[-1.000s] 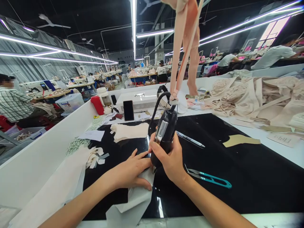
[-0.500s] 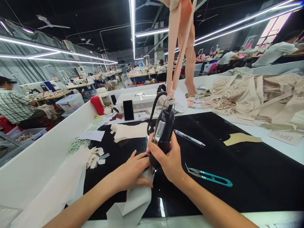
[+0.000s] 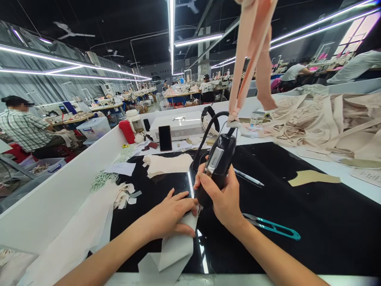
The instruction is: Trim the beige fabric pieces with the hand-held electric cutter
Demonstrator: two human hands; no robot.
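Observation:
My right hand (image 3: 223, 194) is wrapped around a black corded electric hand tool (image 3: 216, 167) with a silver switch plate, tilted to the right at the top. Strips of pink fabric (image 3: 241, 79) are knotted to its upper end, where the cord enters. My left hand (image 3: 172, 214) lies palm down with fingers spread, pressing a folded strip of pale fabric (image 3: 177, 254) on the glossy black work surface (image 3: 312, 222). The tool's lower end is just right of my left fingertips; its contact with the fabric is hard to make out. Teal-handled thread snips (image 3: 276, 229) lie right of my right wrist.
A pen (image 3: 248, 177) and a tan pattern piece (image 3: 314, 178) lie to the right. Cut cream pieces (image 3: 168, 163) and pale fabric (image 3: 77, 222) are left. Behind stand a phone (image 3: 165, 138) and a white box (image 3: 181, 126). Beige fabric (image 3: 333, 123) is heaped at right.
My right hand has moved the tool a little to the right, and its top leans further right. My left hand stays on the fabric. The whole view has shifted slightly.

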